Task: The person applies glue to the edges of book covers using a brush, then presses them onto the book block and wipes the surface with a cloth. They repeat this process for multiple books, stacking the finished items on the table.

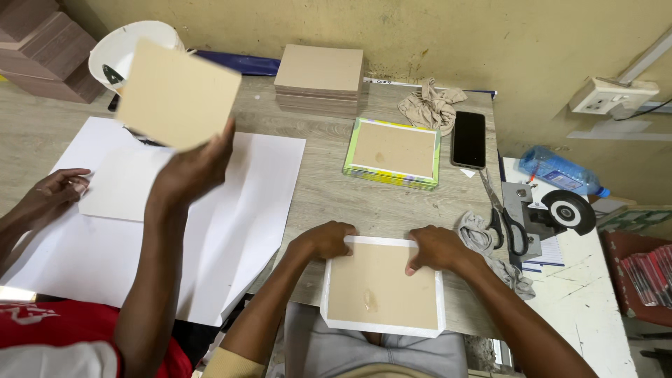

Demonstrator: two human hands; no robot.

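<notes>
In the head view we press our left hand (323,240) and right hand (437,248) down on the far edge of a white-bordered brown board (381,287), fingers curled over its top corners; it lies at the near edge of the wooden table (329,196), just over our lap.

Taking that board as our landmark: straight beyond it lies a similar board with a green and yellow patterned border (393,152), and further back a stack of plain brown boards (319,78) by the wall. To the right of the patterned one sits a dark phone (468,138), with a crumpled beige cloth (431,105) behind it. Scissors (505,215) and a grey rag (479,236) lie just right of our right hand.

To the left, a co-worker's hand (196,166) lifts a tan square board (178,94) over white paper sheets (231,224); their other hand (56,189) rests on the paper. A blue plastic bottle (560,170) lies far right.
</notes>
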